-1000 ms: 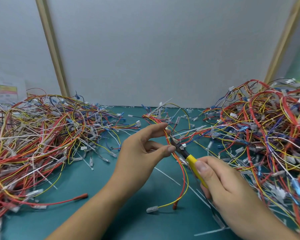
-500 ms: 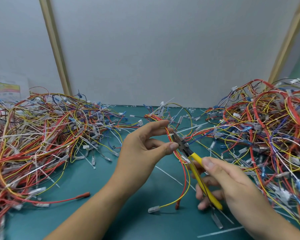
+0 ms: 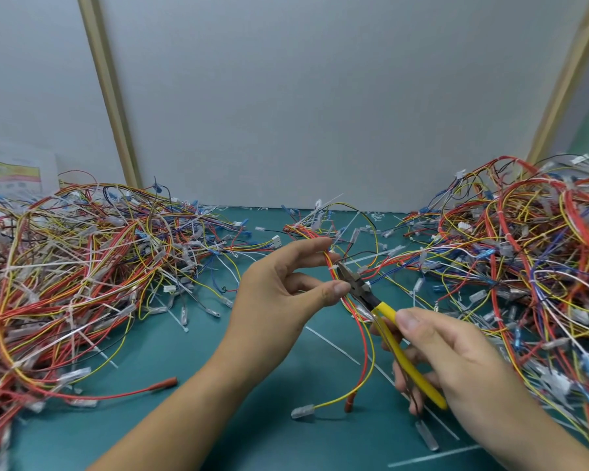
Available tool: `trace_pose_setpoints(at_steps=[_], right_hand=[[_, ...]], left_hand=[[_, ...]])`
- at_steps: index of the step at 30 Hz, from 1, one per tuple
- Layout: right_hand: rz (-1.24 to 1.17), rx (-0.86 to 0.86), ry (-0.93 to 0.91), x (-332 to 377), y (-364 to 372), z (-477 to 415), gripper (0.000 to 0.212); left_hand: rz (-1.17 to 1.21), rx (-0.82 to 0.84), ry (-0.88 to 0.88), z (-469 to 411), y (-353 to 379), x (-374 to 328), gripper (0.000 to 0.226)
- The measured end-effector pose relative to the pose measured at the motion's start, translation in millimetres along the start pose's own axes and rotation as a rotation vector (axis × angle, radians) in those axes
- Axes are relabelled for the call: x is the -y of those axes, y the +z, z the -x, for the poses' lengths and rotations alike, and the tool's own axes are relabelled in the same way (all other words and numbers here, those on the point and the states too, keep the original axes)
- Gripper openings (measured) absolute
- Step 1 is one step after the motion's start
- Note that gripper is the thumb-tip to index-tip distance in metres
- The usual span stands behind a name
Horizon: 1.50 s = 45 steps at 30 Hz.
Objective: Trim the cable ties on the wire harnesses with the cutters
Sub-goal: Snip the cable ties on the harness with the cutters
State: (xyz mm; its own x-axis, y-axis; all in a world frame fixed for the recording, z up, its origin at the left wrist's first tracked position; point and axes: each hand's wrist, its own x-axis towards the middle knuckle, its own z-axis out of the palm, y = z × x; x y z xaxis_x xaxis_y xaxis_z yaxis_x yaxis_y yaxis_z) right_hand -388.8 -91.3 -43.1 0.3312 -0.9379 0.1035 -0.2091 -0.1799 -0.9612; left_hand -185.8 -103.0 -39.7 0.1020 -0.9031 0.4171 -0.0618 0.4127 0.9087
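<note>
Tabletop: teal tabletop (image 3: 218, 385), with a working lane down the middle, and that's where the action is.
Heaps: left heap (image 3: 82, 266) of harnesses sprawls along the left edge, and right heap (image 3: 524, 266) is piled higher at the right edge.
Harness: one red-and-yellow harness (image 3: 366, 345) is lifted mid-tabletop, running far edge to near edge, tails trailing toward the near edge.
Left hand: left hand (image 3: 279, 297), grip pinching the harness between thumb and forefinger, other fingers loose.
Right hand: right hand (image 3: 456, 362), grip clenched round the yellow handles.
Cutters: cutters (image 3: 385, 311) angled up and left, nose right at the bundle; the jaw gap is too small to read.
Cable tie: white cable tie (image 3: 333, 266) wrapped on the harness, between the left fingertips.
Relation: the tie sits just off the cutters' nose, far-left of the right grip. The tool's axis crosses the harness on a slant. The left hand is nearer and steadies, so a squeeze looks like the next call.
</note>
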Motion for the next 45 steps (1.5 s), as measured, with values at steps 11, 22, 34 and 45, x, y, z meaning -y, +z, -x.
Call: trace_pose_setpoints(at_steps=[11,22,34,45], right_hand=[[0.172,-0.075,-0.148,-4.1,-3.9,0.4,0.052],[-0.238,-0.066,-0.007,-2.3,4.2,-1.9,0.044],[-0.428,0.005,-0.006,2.5,-3.1,-0.3,0.051],[-0.307,-0.043,-0.047,7.9,-15.8,-0.7,0.04]], left_hand=[[-0.008,-0.001,-0.002,0.5,0.4,0.8,0.047],[0.137,-0.033,-0.092,-2.0,6.2,8.4,0.015],[0.259,-0.174,-0.27,-4.1,1.6,12.5,0.057],[0.306,-0.196,-0.247,-3.2,1.0,17.0,0.022]])
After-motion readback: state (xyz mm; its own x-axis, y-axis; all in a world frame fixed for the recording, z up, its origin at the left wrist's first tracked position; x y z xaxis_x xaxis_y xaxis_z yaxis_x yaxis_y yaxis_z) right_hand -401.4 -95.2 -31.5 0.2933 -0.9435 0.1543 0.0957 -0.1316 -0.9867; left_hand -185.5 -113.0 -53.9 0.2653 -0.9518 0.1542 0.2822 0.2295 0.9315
